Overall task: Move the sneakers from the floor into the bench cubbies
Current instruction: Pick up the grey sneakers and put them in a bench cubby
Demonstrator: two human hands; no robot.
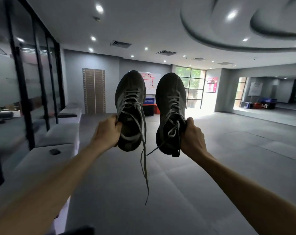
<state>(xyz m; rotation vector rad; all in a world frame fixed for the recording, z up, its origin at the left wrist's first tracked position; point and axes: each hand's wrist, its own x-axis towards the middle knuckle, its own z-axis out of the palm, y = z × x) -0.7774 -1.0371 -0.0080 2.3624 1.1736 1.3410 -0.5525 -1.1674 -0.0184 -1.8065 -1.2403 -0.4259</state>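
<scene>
Fingers curled tight at each collar, the left hand (108,131) grips the left sneaker (129,106) and the right hand (193,136) the right sneaker (171,109), toes up, off the floor. The bench (59,133) runs along the left, nearer the left hand; its cubbies are unseen.

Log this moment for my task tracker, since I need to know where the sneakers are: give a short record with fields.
left hand: grips the left sneaker at its collar
right hand: grips the right sneaker at its collar
sneakers: both held up in the air, toes pointing away, laces dangling
bench: grey, along the left wall, a small dark object on its top
cubbies: not visible
task state: sneakers off the floor, not yet stowed
</scene>
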